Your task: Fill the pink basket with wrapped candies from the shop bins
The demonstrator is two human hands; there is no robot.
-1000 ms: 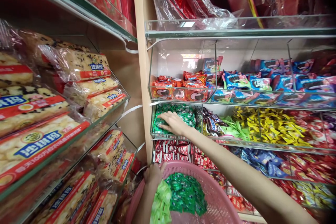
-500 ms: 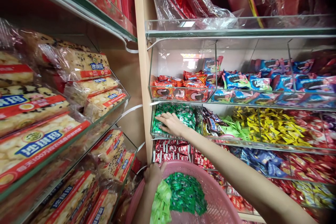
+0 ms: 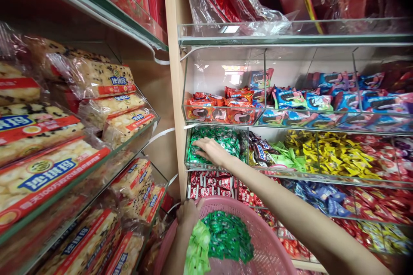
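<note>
green-wrapped sweets (image 3: 227, 137) lie in the far shelf's leftmost compartment. the right hand rests (image 3: 213, 150) on them, fingers loosely extended; whether they grip any, i cannot tell. the left hand's (image 3: 189, 212) fingers curl over the near pink basket's (image 3: 274, 245) left rim. yellow-wrapped sweets (image 3: 338, 152) lie right.

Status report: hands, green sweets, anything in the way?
Left hand holding round pink plastic basket at its rim. Right hand at shiny green wrapped sweets, fingers spread. Low transparent bin front: right arm passes over it.
</note>
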